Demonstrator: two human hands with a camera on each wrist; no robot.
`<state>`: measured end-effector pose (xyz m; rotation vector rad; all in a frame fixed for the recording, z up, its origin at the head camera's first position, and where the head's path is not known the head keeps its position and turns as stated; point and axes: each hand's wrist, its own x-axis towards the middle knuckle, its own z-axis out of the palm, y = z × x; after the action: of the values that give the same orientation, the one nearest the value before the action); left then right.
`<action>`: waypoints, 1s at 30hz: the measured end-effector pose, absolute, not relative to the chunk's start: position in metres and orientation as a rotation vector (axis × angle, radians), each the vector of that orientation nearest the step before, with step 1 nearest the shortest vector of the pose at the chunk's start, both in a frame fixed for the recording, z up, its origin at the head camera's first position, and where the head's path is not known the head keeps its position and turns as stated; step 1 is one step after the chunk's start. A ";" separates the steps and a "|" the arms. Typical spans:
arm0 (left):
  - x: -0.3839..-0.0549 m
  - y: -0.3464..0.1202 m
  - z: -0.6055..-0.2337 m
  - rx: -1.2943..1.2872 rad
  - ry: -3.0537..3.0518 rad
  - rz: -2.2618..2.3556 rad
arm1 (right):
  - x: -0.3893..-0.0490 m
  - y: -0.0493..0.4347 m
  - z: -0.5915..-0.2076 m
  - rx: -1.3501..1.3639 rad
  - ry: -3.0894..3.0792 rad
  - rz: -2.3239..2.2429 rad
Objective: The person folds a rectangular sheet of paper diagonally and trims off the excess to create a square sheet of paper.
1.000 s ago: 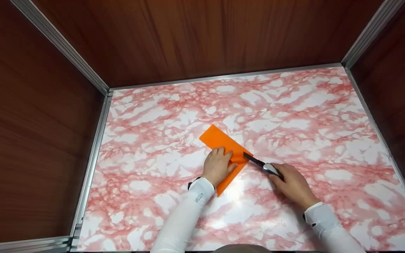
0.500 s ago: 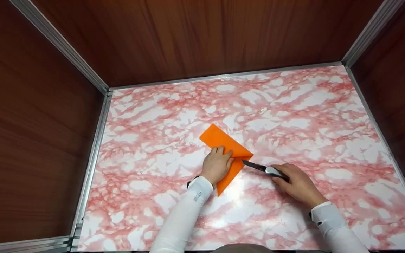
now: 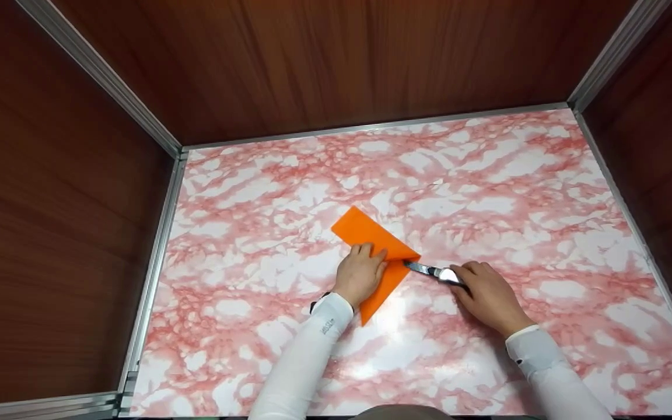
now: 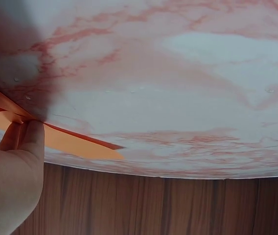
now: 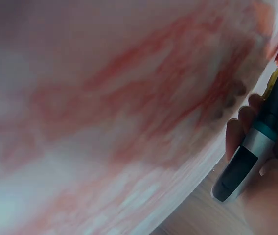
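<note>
A folded sheet of orange paper [image 3: 365, 228] lies on the table in the head view, shaped like a bent V with its corner pointing right. My left hand [image 3: 359, 275] presses on its middle. In the left wrist view, that hand's fingers [image 4: 31, 137] lie on the paper near a fold, its edge slightly raised. My right hand [image 3: 489, 297] grips a utility knife [image 3: 448, 276] with its blade extended. The blade tip meets the paper's slit-like fold near the right corner. In the right wrist view the knife's silver and dark handle [image 5: 242, 169] sits in curled fingers.
The table [image 3: 266, 326] has a red and white marbled surface. Dark wood panels [image 3: 342, 64] rise at the back and both sides, with metal rails [image 3: 149, 256] along the edges.
The knife has moved off the paper's upper layer, down and back, then up to the fold, its blade turned and shining now. The left thumb has drawn in beside the fingers; the paper stays put.
</note>
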<state>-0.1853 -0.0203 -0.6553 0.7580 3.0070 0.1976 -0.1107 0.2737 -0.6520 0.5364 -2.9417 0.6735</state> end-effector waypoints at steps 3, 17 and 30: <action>-0.184 -0.020 -0.655 0.763 3.004 0.194 | -0.114 0.273 -0.654 0.531 -2.944 0.664; -0.174 -0.012 -0.652 0.673 2.969 0.213 | -0.118 0.267 -0.656 0.521 -2.931 0.569; -0.174 -0.011 -0.656 0.769 2.982 0.082 | -0.118 0.262 -0.652 0.504 -2.948 0.550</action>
<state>-0.1737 -0.0115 -0.6562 0.7687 2.9823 0.0817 -0.1182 0.2623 -0.6518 0.5035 -2.9483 0.5496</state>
